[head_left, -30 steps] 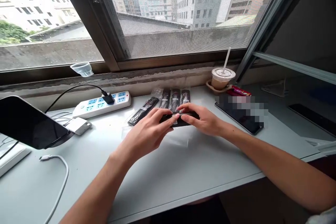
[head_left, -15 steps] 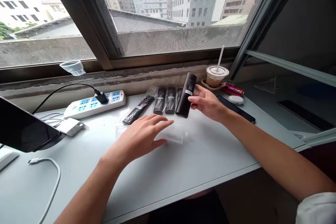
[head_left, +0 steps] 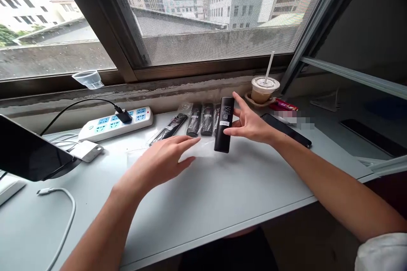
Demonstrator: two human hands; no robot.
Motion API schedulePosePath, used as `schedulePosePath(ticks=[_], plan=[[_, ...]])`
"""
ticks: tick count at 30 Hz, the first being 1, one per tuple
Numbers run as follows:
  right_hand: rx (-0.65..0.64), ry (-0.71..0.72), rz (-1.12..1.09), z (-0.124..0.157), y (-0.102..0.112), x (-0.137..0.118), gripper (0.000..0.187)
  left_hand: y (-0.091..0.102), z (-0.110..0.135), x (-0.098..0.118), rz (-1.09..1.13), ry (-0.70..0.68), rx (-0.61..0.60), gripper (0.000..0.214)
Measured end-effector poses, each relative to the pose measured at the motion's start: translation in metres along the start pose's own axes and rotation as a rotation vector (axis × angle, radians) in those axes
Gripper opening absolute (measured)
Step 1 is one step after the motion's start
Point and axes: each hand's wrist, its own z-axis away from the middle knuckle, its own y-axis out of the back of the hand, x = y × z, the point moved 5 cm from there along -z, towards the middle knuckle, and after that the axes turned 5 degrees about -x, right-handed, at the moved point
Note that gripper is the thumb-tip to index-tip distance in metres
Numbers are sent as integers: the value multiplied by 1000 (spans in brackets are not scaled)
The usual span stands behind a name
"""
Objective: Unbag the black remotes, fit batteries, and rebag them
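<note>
- Right hand (head_left: 251, 125) grips the black device (head_left: 224, 135), thumb on its labelled face, left of the palm.
- Left hand (head_left: 167, 156): thumb and fingers parted, device to its right.
- Wrapped devices (head_left: 206, 120): beyond left hand.

Daylight enters through the window (head_left: 178, 29) across the top of the frame, bleaching the upper left nearly white. The table (head_left: 206, 199) catches a soft sheen left of centre; the right edge and bottom centre are dark. Pixelation masks a patch at right; wide-angle distortion stretches the edges.
</note>
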Motion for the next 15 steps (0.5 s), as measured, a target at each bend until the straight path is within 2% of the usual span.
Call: schedulePosePath(ticks=[4, 11, 15], plan=[[45, 29, 19, -1, 3, -3, 141, 4, 2, -2, 57, 40, 11, 54], [296, 105, 21, -3, 11, -4, 134, 4, 0, 3, 287, 74, 55, 56], [286, 101, -78, -3, 1, -2, 144, 5, -1, 6, 483, 108, 79, 62]])
